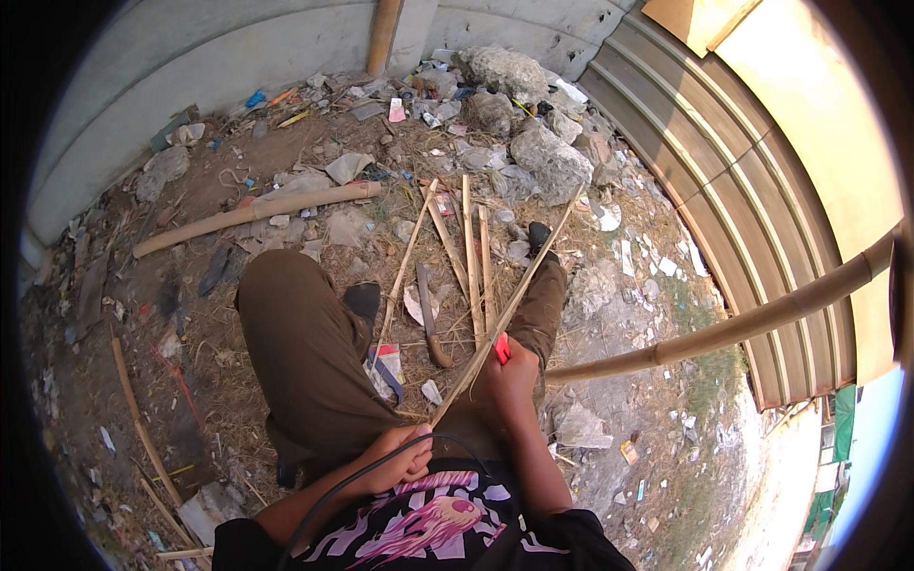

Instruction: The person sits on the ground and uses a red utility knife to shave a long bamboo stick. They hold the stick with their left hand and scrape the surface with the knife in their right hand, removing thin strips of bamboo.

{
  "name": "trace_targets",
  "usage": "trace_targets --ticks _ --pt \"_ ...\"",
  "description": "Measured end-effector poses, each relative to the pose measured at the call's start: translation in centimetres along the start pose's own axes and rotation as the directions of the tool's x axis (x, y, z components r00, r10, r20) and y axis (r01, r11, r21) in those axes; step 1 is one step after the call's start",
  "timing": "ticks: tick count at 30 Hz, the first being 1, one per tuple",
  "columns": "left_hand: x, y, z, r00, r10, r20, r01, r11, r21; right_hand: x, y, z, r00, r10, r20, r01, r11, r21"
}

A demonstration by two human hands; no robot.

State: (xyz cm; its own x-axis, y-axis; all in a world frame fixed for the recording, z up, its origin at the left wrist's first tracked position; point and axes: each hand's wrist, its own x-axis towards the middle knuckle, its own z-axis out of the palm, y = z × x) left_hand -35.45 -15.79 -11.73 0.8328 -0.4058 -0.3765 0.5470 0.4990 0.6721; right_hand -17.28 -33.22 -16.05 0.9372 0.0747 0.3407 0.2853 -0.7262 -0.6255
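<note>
A long split bamboo strip slants from my lap up to the far right, across my right leg. My left hand is closed near its lower end, close to my shirt. Midway along the strip, my right hand is closed around a small red tool pressed against the strip. The tool's blade or tip is hidden, so its exact kind does not show. Between my legs lies a large knife with a wooden handle. Several more bamboo strips lie just beyond it.
A thick bamboo pole rests on the littered ground ahead left. Another pole extends to the right from beside my leg. Rocks sit by the grey wall. A corrugated panel stands at right. Cut bamboo lies left.
</note>
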Motion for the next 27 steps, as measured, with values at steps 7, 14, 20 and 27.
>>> trace_targets --ticks 7,14,20,27 --pt "-0.6 0.9 0.8 0.996 -0.057 0.061 0.048 0.988 0.146 13.5 8.9 0.1 0.909 0.395 -0.136 -0.39 0.919 0.061" --pt "0.0 0.5 -0.1 1.0 0.009 -0.003 -0.008 1.0 0.03 12.0 9.7 0.2 0.952 0.289 -0.099 -0.284 0.957 0.065" --pt "0.0 1.0 0.1 1.0 0.013 -0.008 -0.013 1.0 -0.009 -2.4 2.3 -0.4 0.984 -0.121 0.13 0.099 0.982 0.162" --pt "0.0 0.6 -0.2 1.0 -0.001 -0.022 0.002 1.0 0.016 -1.0 -0.1 -1.6 0.96 -0.279 0.02 0.279 0.96 0.01"
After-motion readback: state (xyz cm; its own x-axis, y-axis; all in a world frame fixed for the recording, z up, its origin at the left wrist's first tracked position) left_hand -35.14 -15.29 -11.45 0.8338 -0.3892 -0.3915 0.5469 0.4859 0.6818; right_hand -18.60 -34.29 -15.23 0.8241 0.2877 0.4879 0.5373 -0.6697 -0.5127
